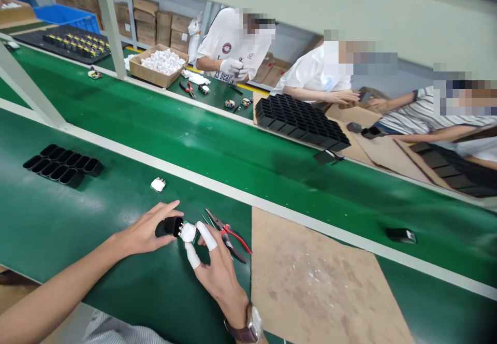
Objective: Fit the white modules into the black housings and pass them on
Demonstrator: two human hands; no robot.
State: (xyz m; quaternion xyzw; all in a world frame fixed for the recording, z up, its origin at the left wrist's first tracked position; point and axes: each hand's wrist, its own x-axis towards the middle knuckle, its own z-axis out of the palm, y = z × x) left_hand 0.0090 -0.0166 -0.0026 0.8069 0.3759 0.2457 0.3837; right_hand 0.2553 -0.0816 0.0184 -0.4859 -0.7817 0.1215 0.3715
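Above the near green bench, my left hand [153,228] grips a small black plastic case [173,226], its mouth turned to the right. My right hand [215,261], with white finger cots on two fingers, pinches a small circuit board [188,232] with a white covering on one side. The board's left end is at the mouth of the case; whether it is inside I cannot tell. Just right of that hand lie red-and-black pliers [229,235]. Beyond my hands rests another white-covered board [158,184]. Several black cases [62,163] stand in rows at the left, mouths up.
A brown cardboard sheet [322,276] lies at right. Past a white rail runs the green conveyor belt [186,137], carrying a black case [402,235]. Across it, co-workers sit by a box of white pieces [159,67] and a block of black cases [301,121]. A metal post [108,23] rises at left.
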